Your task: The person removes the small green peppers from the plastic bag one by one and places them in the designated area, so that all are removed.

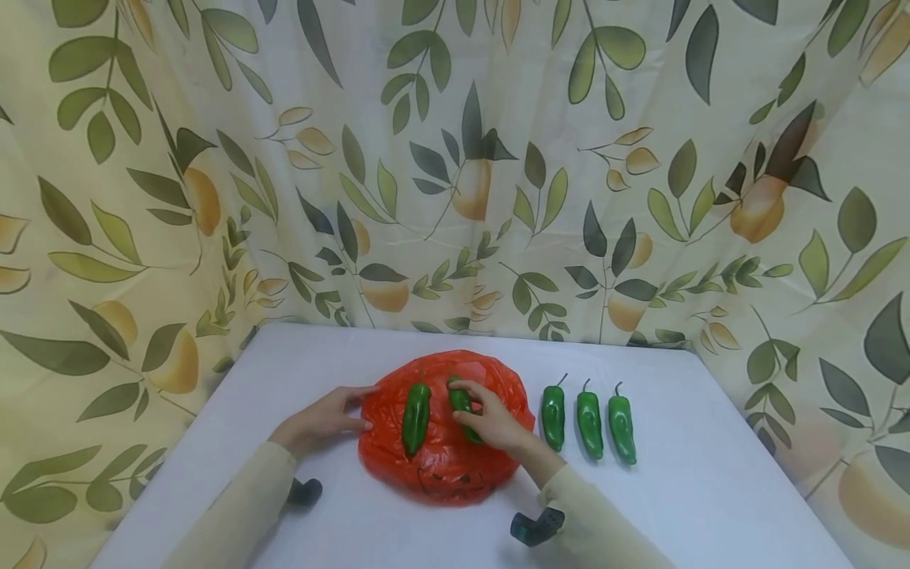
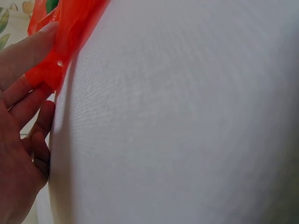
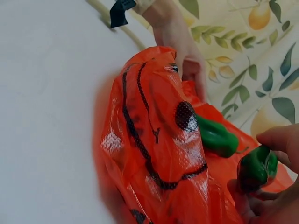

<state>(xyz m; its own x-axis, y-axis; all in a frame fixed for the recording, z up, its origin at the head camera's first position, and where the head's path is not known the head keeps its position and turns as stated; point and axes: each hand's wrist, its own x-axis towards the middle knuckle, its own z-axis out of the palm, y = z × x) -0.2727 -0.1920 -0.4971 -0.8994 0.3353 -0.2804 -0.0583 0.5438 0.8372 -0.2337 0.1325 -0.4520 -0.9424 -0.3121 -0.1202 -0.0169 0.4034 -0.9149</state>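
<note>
A red plastic bag with black printed lines lies on the table. My left hand is at the bag's left edge; in the left wrist view its thumb is over the red film and some fingertips are behind it. A green pepper rests on the bag, left of centre. With thumb and fingers my right hand pinches another green pepper over the right part of the bag. Its fingers hide part of that pepper in the head view.
Right of the bag, three green peppers, a left one, a middle one and a right one, lie in a row with stems pointing away. The white table backs onto a leaf-patterned curtain.
</note>
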